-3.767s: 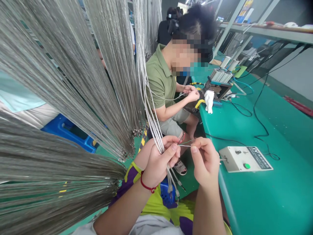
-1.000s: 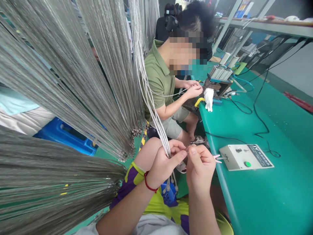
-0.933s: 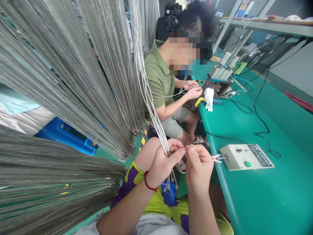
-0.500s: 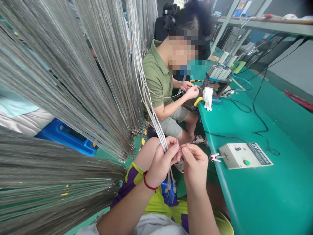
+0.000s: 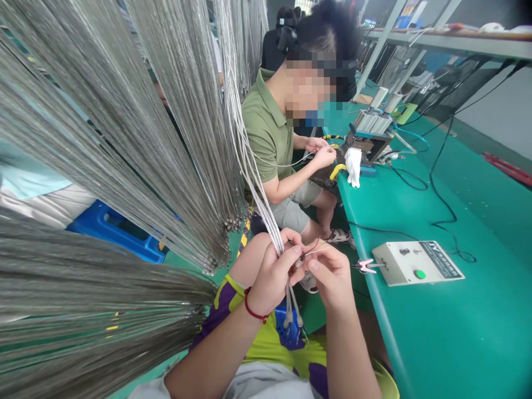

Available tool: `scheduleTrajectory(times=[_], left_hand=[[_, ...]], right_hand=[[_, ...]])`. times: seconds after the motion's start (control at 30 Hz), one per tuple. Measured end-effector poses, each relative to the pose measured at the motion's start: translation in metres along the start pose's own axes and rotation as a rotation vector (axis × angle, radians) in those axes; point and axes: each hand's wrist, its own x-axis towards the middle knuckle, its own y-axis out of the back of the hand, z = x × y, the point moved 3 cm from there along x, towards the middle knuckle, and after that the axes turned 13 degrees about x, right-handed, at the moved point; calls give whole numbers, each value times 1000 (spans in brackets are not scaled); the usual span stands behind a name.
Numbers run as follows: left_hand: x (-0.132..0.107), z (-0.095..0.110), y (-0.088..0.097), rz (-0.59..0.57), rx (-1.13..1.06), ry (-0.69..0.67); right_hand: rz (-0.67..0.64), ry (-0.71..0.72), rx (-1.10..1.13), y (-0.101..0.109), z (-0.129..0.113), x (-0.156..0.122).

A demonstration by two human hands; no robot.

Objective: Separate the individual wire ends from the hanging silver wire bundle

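My left hand [image 5: 272, 277] is closed around a bundle of grey-white cables [image 5: 266, 213] that hangs down from above. Its thumb and fingers also pinch one cable end, where thin brown and white wires [image 5: 312, 250] stick out. Close beside it, my right hand [image 5: 332, 274] is curled at these wires, which lie over its index finger; its thumb sits a little below them. Exactly where the right fingertips touch is partly hidden. Below my hands dangle other cable ends with grey connectors [image 5: 293, 321], over a blue object [image 5: 288, 335].
Dense hanging cables [image 5: 166, 138] fill the left side. On the right, a green table [image 5: 449, 321] carries a control box [image 5: 418, 263] with a pink-handled clip [image 5: 366, 266]. Farther along, a co-worker [image 5: 270, 127] holds a cable near a press-like machine [image 5: 368, 141] and white glove [image 5: 353, 166].
My right hand has shifted slightly left and down, its thumb moving off the wire tips. The wires now point up to the right. My left hand keeps its hold on the bundle.
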Motion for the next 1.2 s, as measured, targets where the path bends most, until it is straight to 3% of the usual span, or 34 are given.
scheduleTrajectory(times=[0.2,0.37,0.53,0.67,0.77,0.87,0.97,1.1,1.2], left_hand=[[0,2,-4,-64,-33,86],[1,0,-4,-85,-20,39],[0,-1,0,-47,107,-34],[2,1,5,-45,203,-67],[5,2,8,-50,267,-78],[7,2,10,-44,311,-77],[8,0,8,-57,303,-60],[6,-2,2,-31,284,-70],[4,-1,-3,-43,304,-96]], right_hand=[[-38,-50,42,17,5,9],[58,152,-15,5,-4,5],[203,196,-247,-11,-7,-4],[270,252,-272,-20,-9,-4],[298,421,-475,-23,-16,-3],[216,703,-769,-24,-22,-4],[138,891,-857,-17,-20,-3],[124,943,-846,-7,-17,4],[223,854,-736,-5,-20,9]])
